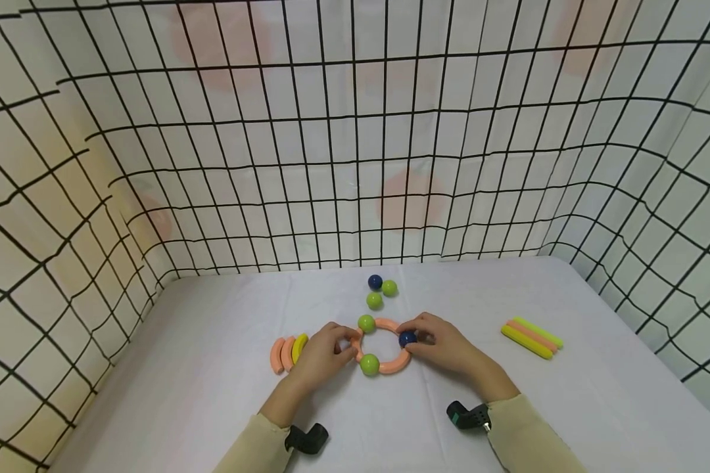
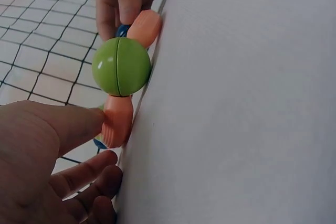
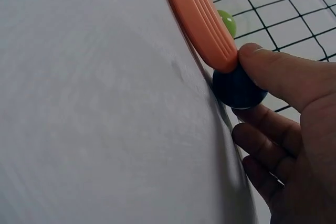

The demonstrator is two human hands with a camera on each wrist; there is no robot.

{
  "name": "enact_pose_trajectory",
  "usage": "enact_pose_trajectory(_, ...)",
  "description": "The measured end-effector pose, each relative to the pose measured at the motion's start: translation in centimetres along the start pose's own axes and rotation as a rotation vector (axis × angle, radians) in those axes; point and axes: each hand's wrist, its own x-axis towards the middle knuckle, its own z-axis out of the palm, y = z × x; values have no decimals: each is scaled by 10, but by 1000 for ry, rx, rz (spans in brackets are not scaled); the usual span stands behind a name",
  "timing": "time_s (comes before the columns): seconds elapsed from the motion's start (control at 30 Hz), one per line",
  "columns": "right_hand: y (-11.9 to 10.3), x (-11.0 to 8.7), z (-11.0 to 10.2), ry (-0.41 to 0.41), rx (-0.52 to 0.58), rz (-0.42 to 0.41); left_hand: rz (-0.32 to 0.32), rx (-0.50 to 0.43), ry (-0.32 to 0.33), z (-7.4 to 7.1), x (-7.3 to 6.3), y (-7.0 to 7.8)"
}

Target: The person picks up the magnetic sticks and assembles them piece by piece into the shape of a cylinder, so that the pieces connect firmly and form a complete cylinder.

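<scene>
A ring of orange curved rods and balls lies on the white table, with two green balls on its left half and a dark blue ball at its right. At the ring's left side, my left hand pinches an orange curved rod, thumb on the near face. My right hand grips the dark blue ball between thumb and fingers. That ball meets the end of another orange curved rod. Part of the left rod hides behind my fingers in the head view.
Behind the ring sit a loose dark blue ball and two loose green balls. Orange curved rods and a yellow one lie left. Straight yellow and orange rods lie right. Black netting encloses the table.
</scene>
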Motion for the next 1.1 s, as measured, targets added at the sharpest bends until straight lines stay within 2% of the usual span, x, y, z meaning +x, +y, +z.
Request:
enact_pose_trajectory(0.17, 0, -2, -3, -3, 4, -25, 0, 2, 22, 0, 0, 0)
enact_pose_trajectory(0.37, -3, -3, -2, 18, -35, 10, -11, -38, 49, -1, 0, 1)
enact_pose_trajectory(0.57, -8, -3, 1, 14, -70, 10, -11, -65, 15, -2, -2, 0)
enact_pose_trajectory(0.73, -10, -3, 1, -10, -69, -10, 7, -51, -25, -2, -2, -2)
enact_pose_trajectory(1.1, -9, -5, -6, -65, -33, 0, 21, -80, -39, 1, -4, -5)
